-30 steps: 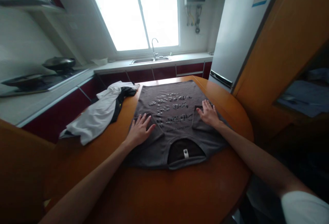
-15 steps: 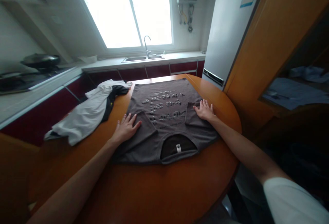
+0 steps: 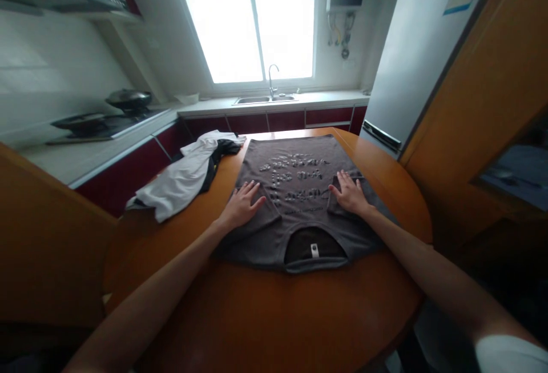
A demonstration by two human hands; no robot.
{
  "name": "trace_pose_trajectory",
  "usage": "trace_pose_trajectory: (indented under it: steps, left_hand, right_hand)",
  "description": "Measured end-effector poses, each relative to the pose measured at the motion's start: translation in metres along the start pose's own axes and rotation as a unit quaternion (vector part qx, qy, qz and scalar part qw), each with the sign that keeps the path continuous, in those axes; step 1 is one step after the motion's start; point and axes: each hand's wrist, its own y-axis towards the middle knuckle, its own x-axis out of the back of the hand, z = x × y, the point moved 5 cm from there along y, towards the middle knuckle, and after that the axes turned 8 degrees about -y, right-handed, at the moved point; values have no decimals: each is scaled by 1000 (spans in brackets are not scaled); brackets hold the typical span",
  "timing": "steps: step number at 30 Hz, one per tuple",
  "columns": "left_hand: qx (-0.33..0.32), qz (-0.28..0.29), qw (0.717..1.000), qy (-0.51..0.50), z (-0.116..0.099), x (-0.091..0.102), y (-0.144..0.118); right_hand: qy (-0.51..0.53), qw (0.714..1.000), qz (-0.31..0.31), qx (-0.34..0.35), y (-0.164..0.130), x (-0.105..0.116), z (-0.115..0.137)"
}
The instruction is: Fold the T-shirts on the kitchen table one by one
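Head view, hands (image 3: 242, 207) (image 3: 350, 193) flat on shirt (image 3: 299, 190) sleeves, table (image 3: 274, 316) rim bare

Daylight pours in through the window (image 3: 252, 21) at the far wall, so bright that the panes are blown out to plain white — nothing shows beyond the glass. The rest of the room sits fairly dim against it: the round table (image 3: 274, 316) takes a soft sheen near its far edge, the near part lies in brownish shade, and the grey shirt (image 3: 295, 201) looks flat with only faint shadows in its folds. The wide lens bends the fridge (image 3: 411, 64) and the wooden panels at the sides — the corners look soft and murky.
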Motion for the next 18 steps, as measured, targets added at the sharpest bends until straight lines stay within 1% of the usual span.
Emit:
trace_pose_trajectory:
  steps: [2, 6, 8, 11, 14, 18]
  left_hand:
    - [8, 3, 1000, 2, 1, 1, -1]
    - [15, 45, 999, 22, 1, -8, -5]
    - [13, 42, 999, 23, 1, -9, -7]
    - [2, 20, 1000, 23, 0, -6, -6]
    - [-2, 4, 1000, 27, 2, -4, -3]
    - [11, 29, 999, 33, 8, -9, 1]
  right_hand:
    - [-2, 1000, -2, 8, 0, 0, 0]
    - [-17, 998, 54, 12, 0, -8, -1]
    - [-17, 999, 39, 5, 0, -8, -2]
    - [-13, 1000, 12, 2, 0, -7, -3]
    - [-23, 999, 32, 11, 0, -11, -4]
    - [-34, 998, 54, 12, 1, -15, -5]
